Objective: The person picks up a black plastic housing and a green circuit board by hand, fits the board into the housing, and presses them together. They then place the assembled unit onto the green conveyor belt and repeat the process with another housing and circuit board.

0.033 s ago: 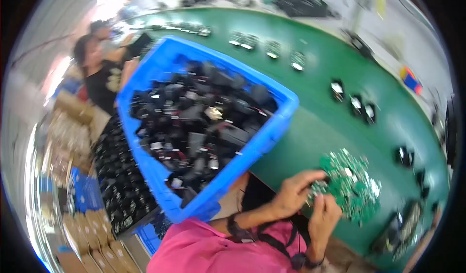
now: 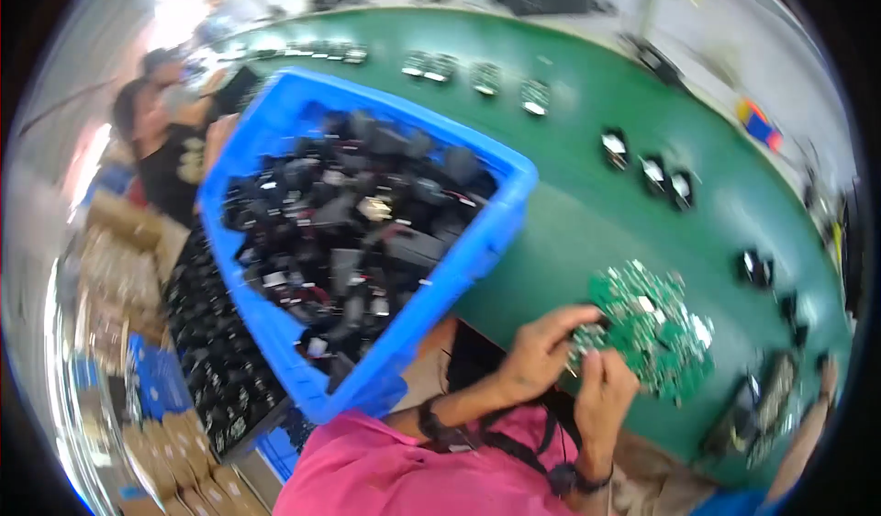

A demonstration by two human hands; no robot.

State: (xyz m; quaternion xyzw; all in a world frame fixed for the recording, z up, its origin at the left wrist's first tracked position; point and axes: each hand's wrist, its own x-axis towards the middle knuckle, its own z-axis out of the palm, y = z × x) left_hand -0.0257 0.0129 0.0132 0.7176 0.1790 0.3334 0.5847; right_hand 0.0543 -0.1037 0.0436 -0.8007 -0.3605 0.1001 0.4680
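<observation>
My left hand point(image 2: 540, 355) and my right hand point(image 2: 606, 389) are close together over the near edge of the green table. Between their fingertips is a small green circuit board point(image 2: 589, 336), which both hands pinch. Its far side borders on a heap of loose green circuit boards point(image 2: 653, 328), just beyond my fingers. To the left, a large blue plastic bin point(image 2: 503, 227) is filled with black plastic housings point(image 2: 362, 209), with some reddish wires among them. Blur hides the details of the held board.
Small boards point(image 2: 485, 77) and black parts point(image 2: 653, 175) stand in a spaced line across the green table point(image 2: 569, 213). Black parts point(image 2: 216, 332) and cardboard boxes point(image 2: 170, 452) lie left of the bin. A person point(image 2: 170, 163) works at far left; another person's arm point(image 2: 808, 438) reaches in at lower right.
The whole view has shifted slightly, so the bin and table parts appear farther left and up. More of the other person's arm shows at lower right. My hands keep their pinch on the circuit board.
</observation>
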